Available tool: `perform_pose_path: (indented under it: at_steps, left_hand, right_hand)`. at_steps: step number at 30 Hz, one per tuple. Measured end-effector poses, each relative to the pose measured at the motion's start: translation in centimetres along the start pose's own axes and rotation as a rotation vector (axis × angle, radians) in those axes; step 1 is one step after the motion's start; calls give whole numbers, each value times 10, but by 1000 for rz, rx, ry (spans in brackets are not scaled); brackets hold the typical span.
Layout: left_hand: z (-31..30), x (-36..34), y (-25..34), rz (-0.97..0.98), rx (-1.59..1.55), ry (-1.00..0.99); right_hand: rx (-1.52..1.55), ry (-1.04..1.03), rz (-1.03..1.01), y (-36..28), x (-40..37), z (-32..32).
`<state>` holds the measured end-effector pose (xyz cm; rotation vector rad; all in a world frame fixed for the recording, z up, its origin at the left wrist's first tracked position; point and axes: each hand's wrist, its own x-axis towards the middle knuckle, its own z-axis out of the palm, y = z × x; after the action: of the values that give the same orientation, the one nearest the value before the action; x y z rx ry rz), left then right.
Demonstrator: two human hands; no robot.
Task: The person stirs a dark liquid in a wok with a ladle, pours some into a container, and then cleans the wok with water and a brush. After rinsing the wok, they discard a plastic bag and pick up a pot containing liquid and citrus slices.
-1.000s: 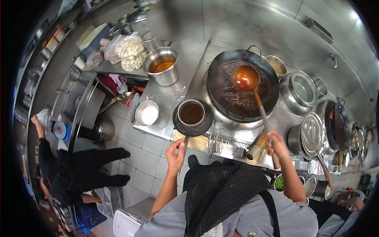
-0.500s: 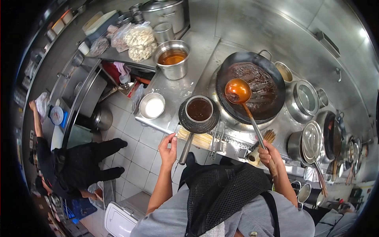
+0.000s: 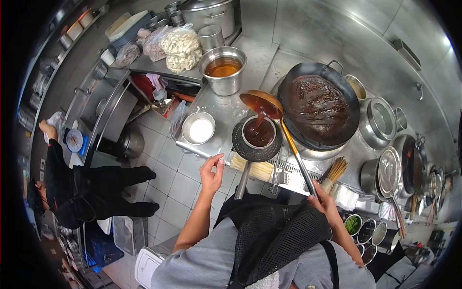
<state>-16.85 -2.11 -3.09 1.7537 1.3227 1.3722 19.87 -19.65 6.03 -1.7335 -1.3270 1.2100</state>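
Observation:
My right hand (image 3: 325, 198) grips the handle of a long ladle (image 3: 269, 102). The ladle's bowl is tipped over a round metal container (image 3: 246, 133), and dark brown sauce (image 3: 260, 120) runs from it into the container. Beneath the container is a perforated skimmer (image 3: 238, 153), its handle pointing toward me. To the right, a black wok (image 3: 353, 111) holds thick dark sauce (image 3: 320, 108). My left hand (image 3: 211, 172) hovers near the counter edge, left of the skimmer handle, fingers loosely bent and holding nothing.
A bowl of white contents (image 3: 198, 129) and a metal pot of amber liquid (image 3: 223, 72) stand left of the wok. A bamboo brush (image 3: 335, 171) lies at the stove's front. Lidded pots (image 3: 378, 173) line the right. At far left a co-worker (image 3: 96, 192) reaches toward a scale (image 3: 75, 140).
The ladle has moved left from over the wok to above the container and tipped, so sauce now pours. My left hand has shifted slightly right, with its fingers more bent.

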Motion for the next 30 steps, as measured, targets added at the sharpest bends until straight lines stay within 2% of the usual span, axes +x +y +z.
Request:
perform_pose_path:
  at_steps: [2, 6, 8, 9, 10, 12, 14, 16, 18, 19, 20, 21, 22, 24, 25, 26, 28, 29, 30]
  left_hand:
    - [-6, 3, -8, -19, 4, -4]
    - [-10, 8, -20, -19, -16, 9]
    - [-10, 11, -23, -24, -19, -7]
    - [-9, 13, -24, -34, -19, -2]
    - [-6, 13, -27, -28, -28, -9]
    - [-1, 12, -31, -47, -31, -4]
    - [9, 11, -30, -86, -44, -5]
    - [21, 9, -28, -73, -51, 15]
    - [36, 9, -15, -47, -55, 14]
    - [42, 7, -8, -75, -65, 22]
    - [49, 5, 0, -110, -73, 31]
    - [55, 4, 8, -104, -38, 0]
    - [60, 2, 20, -89, -33, -9]
    - [68, 2, 41, -1, 31, 83]
    - [70, -3, 42, 4, 30, 143]
    - [70, -13, 36, 15, 28, 151]
    - [69, -29, 22, -196, -133, 287]
    - [68, -37, 23, -203, -124, 292]
    - [67, -46, 28, -211, -100, 319]
  right_hand:
    - [-41, 35, -17, 1, -6, 6]
    - [220, -20, 145, 12, -4, 19]
    - [498, -132, 188, 17, 1, 26]
    - [599, -109, 441, 29, 1, 25]
    - [600, -97, 438, 37, 1, 23]
    - [1889, -519, 518, 41, 1, 14]
    - [2042, -689, 441, 41, 3, 7]
    - [2057, -700, 346, 27, 13, -20]
    - [1942, -635, 165, 30, 43, -70]
    - [1721, -493, 85, 21, 59, -103]
    - [1589, -462, -80, 2, 73, -132]
    - [1417, -189, -151, -13, 81, -153]
    - [1195, -102, -158, -17, 89, -177]
    - [749, 253, -34, 13, 101, -198]
    - [754, 256, -53, 35, 110, -215]
    - [534, 400, -40, 60, 120, -235]
    - [182, 626, -38, 81, 151, -276]
    - [-101, 680, -9, 103, 180, -305]
    - [-237, 676, 37, 120, 208, -336]
